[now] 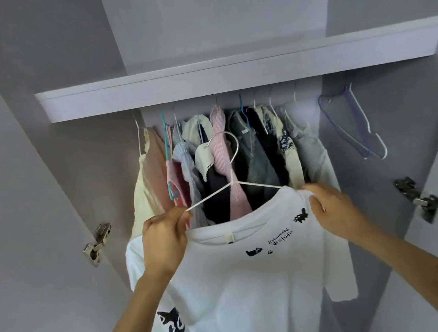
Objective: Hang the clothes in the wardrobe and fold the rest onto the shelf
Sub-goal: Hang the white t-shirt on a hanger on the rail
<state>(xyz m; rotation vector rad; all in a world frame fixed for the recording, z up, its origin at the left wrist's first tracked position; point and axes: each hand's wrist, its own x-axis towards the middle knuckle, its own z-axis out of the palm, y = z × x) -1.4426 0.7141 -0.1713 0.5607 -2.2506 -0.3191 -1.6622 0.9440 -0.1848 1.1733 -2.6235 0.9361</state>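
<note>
White t-shirt (248, 277): light, limp. Left hand (163, 240) pinches collar and wire hanger (232, 184); right hand (331, 205) grips shoulder. Carry by the hook.

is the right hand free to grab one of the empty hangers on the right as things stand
Probably not yet: the right hand grips the white t-shirt shoulder. The empty hangers hang unobstructed above it.

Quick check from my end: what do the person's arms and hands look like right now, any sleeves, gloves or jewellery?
Both forearms are bare as far as the picture reaches: no sleeves show. The left hand and the right hand wear no gloves, and no ring, watch or bracelet shows on their visible sides. No markings either.
</note>
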